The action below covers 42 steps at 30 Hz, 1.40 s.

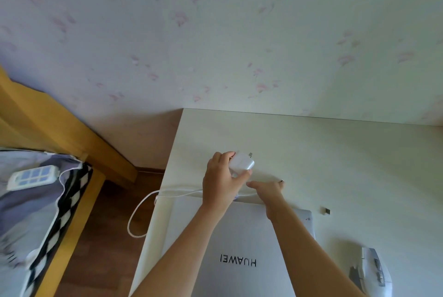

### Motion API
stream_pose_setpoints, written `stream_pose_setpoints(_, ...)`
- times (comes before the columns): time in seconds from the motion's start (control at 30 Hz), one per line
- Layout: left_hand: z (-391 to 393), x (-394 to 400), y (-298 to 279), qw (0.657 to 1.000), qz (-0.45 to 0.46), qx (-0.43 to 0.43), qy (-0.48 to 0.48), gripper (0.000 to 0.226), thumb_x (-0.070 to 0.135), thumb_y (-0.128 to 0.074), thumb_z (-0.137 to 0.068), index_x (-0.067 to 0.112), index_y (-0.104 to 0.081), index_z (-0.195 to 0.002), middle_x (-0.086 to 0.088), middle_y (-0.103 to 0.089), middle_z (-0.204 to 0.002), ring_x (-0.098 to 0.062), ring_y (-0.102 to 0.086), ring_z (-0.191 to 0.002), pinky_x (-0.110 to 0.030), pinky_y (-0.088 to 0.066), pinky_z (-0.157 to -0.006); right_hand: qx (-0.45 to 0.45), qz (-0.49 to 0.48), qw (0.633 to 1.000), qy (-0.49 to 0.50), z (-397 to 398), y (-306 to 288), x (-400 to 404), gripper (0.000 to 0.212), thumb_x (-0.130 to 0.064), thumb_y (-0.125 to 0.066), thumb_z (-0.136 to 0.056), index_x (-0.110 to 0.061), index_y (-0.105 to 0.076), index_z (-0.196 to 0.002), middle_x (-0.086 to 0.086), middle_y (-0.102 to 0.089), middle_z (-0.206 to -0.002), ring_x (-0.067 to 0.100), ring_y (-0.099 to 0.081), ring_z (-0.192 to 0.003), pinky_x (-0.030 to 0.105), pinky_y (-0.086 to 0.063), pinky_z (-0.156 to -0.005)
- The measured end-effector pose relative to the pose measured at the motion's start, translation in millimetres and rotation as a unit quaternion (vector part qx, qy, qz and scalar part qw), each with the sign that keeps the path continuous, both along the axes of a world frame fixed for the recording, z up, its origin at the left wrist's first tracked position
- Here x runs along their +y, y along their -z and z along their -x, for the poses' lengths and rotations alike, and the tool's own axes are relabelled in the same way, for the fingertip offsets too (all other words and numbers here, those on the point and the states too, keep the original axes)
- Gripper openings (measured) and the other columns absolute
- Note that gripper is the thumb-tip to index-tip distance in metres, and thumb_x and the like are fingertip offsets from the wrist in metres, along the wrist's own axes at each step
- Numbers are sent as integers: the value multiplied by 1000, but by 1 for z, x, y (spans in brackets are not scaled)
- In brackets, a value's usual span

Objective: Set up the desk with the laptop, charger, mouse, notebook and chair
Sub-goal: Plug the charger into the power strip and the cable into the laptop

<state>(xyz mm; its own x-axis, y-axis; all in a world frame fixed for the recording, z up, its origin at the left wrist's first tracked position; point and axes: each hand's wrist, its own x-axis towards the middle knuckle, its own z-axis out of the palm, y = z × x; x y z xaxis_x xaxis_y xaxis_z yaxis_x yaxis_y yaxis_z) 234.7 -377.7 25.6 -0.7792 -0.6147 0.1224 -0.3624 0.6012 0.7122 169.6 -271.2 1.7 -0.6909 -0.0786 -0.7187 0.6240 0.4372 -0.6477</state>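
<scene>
A white desk [311, 152] stands with its far edge against a wall papered in pale stock with faint pink flowers [215, 32]. To its left, dark wooden flooring [105, 236] shows between the desk and a yellow wooden bed frame [60, 124], on which checkered and grey bedding [36, 212] carries a white power strip [32, 176].

A closed silver laptop [242, 248] lies flat on the near part of the desk, its HUAWEI lettering upside down to the camera. The left hand [220, 181] holds the white charger [241, 164] above the desk just beyond the laptop's far edge, fingers clamped around the block with its 2 metal prongs pointing away to the right. The charger's white cable [143, 203] runs left along the desk, loops over the edge and hangs above the floor. The right hand [266, 188] reaches beside it, fingers close together near the cable; I cannot tell whether they grip it.

A white mouse [374, 270] rests at the right, blurred. A small dark USB dongle [325, 210] sits apart on the desk, right of the laptop.
</scene>
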Motion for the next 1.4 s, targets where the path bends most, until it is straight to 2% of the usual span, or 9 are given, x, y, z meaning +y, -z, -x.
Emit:
stream_pose_setpoints(0.17, 0, -11, 3, 1000, 8, -5, 18, 55, 45, -75, -70, 21, -59, -117, 3, -58, -102, -16, -55, -98, -32, -54, -71, 37, 57, 995, 68, -5, 4, -9, 93, -28, -76, -75, -3, -19, -144, 1, -22, -151, 25, -43, -123, 35, -36, -95)
stream_pose_setpoints(0.33, 2, -22, 0, 1000, 7, 5, 11, 53, 41, -76, -70, 19, -60, -115, 1, -57, -101, -19, -55, -97, -25, -46, -68, 122, 126, 979, 100, -7, -6, -3, 52, -16, -70, -82, -3, -47, -126, -8, -32, -145, 18, -49, -105, 32, -41, -89)
stream_pose_setpoints(0.47, -11, -23, -12, 999, 11, 30, 0, 54, 43, -77, -68, 21, -60, -115, 1, -57, -101, -20, -55, -98, -34, -53, -69, 161, 165, 962, 145, -19, -31, -4, 30, -4, -66, -82, -5, -62, -112, 2, -61, -101, 12, -55, -71, 6, -42, -55)
stream_pose_setpoints(0.53, -25, -24, -21, 999, 15, 43, -9, 55, 42, -78, -68, 20, -60, -115, 1, -57, -101, -20, -55, -97, -36, -53, -69, 172, 183, 956, 150, -30, -46, -7, 25, -4, -66, -82, -7, -67, -106, 3, -64, -88, 13, -51, -66, 3, -38, -48)
stream_pose_setpoints(0.77, -117, -32, -65, 991, -4, 101, -85, 49, 31, -81, -67, 22, -62, -112, 4, -54, -97, -16, -56, -93, -26, -47, -68, 235, 237, 940, 72, -104, -98, -19, 10, -6, -68, -80, -14, -72, -82, 6, -73, -84, 15, -68, -81, 18, -46, -71)
stream_pose_setpoints(0.9, -178, -47, -84, 984, 17, 118, -136, 48, 32, -82, -67, 25, -62, -110, 3, -55, -95, -18, -57, -87, -38, -52, -65, 283, 249, 926, 12, -153, -119, -37, 11, -6, -67, -82, -17, -68, -79, 4, -73, -83, 18, -70, -79, 23, -50, -75)
stream_pose_setpoints(1.03, -241, -69, -94, 972, 38, 129, -191, 50, 34, -83, -66, 23, -64, -111, 3, -58, -96, -15, -57, -87, -29, -51, -63, 330, 241, 910, -75, -204, -130, -65, 10, -12, -68, -83, -22, -65, -85, 0, -72, -86, 15, -69, -79, 25, -53, -75)
stream_pose_setpoints(1.27, -335, -136, -88, 960, 23, 111, -255, 54, 36, -82, -69, 19, -63, -116, 5, -60, -102, -8, -54, -91, -3, -36, -60, 372, 199, 885, -197, -295, -119, -132, 11, -12, -66, -83, -20, -68, -90, -11, -68, -77, 3, -63, -71, 9, -46, -64)
stream_pose_setpoints(1.4, -384, -194, -69, 950, -16, 113, -292, 50, 34, -84, -65, 19, -66, -110, 4, -62, -97, -10, -57, -88, -5, -41, -63, 377, 172, 877, -245, -338, -99, -187, 14, -8, -66, -83, -20, -68, -89, -8, -68, -75, 7, -64, -70, 19, -53, -67)
